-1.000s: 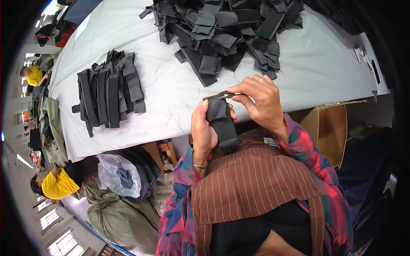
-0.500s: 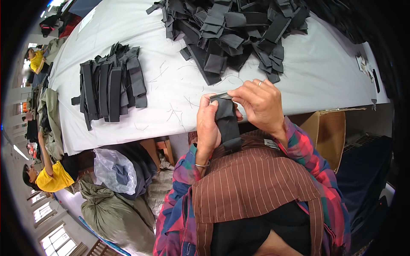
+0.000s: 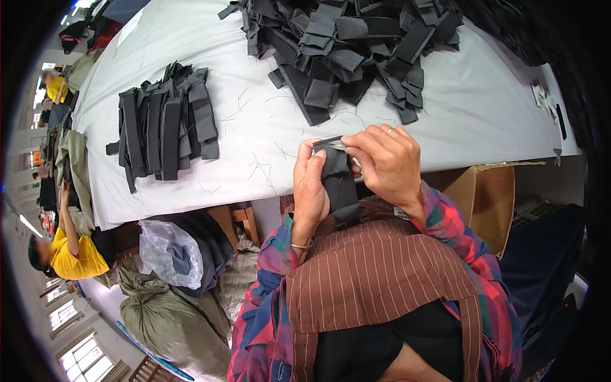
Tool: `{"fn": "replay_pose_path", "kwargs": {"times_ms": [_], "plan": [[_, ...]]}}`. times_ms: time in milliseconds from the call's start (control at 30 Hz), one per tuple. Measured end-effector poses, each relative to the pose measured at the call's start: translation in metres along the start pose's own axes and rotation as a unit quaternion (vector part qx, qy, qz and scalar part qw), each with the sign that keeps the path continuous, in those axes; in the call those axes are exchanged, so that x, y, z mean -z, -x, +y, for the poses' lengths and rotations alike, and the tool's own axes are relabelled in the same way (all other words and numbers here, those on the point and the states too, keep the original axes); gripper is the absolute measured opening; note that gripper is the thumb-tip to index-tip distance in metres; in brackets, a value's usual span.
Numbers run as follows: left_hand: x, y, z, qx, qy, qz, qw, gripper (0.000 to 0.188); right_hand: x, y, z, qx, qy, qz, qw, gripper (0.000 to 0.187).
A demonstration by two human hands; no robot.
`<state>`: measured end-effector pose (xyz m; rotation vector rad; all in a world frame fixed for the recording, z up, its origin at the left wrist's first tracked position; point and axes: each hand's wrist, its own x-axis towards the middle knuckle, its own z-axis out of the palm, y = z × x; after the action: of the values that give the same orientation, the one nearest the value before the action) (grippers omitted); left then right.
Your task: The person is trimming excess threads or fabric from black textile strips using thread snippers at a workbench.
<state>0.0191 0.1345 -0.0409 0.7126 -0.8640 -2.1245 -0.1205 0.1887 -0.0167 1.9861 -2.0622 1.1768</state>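
Over the near edge of the table, a dark grey fabric strip (image 3: 341,186) hangs between my hands, its lower end resting near my brown striped apron. My left hand (image 3: 311,186) is closed around its left side, the thumb pressing near the upper edge. My right hand (image 3: 389,160), with a ring on one finger, pinches the right end of that narrow, folded-looking upper edge between thumb and fingertips. Whether the right fingers also hold a small tool or thread cannot be made out.
On the white-covered table (image 3: 248,172), a heap of dark strips (image 3: 344,54) lies beyond my hands. A neater stack of strips (image 3: 156,130) is at the left, with loose threads (image 3: 259,169) between. Cardboard box (image 3: 474,197) below right; plastic bag (image 3: 170,254) below left.
My hands stay nearly in place; the right one shifts very slightly at the strip's upper edge. At the far left, a person in yellow moves their head and arm.
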Motion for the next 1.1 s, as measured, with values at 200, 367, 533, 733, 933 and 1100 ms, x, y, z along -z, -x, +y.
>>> {"fn": "replay_pose_path", "kwargs": {"times_ms": [200, 367, 533, 733, 933, 1100], "plan": [[0.005, -0.001, -0.003, -0.023, -0.022, 0.030, 0.999, 0.014, -0.007, 0.004, -0.007, -0.029, 0.001, 0.015, 0.999, 0.009], [0.007, -0.002, -0.005, -0.024, -0.040, 0.035, 0.998, 0.014, -0.014, 0.006, -0.009, -0.040, -0.014, 0.028, 0.999, 0.010], [0.006, 0.000, -0.004, -0.016, -0.025, 0.037, 0.999, 0.013, -0.012, 0.008, -0.009, -0.035, -0.005, 0.024, 0.999, 0.012], [0.001, 0.001, 0.001, -0.012, -0.015, 0.041, 0.999, 0.013, -0.011, 0.007, -0.010, -0.036, 0.011, 0.027, 0.999, 0.013], [0.006, -0.001, -0.004, -0.026, -0.023, 0.046, 0.998, 0.013, -0.016, 0.008, -0.008, -0.032, 0.007, 0.034, 0.999, 0.012], [0.006, 0.000, -0.004, -0.022, -0.021, 0.041, 0.999, 0.010, -0.019, 0.010, -0.007, -0.043, -0.014, 0.044, 0.998, 0.012]]}}
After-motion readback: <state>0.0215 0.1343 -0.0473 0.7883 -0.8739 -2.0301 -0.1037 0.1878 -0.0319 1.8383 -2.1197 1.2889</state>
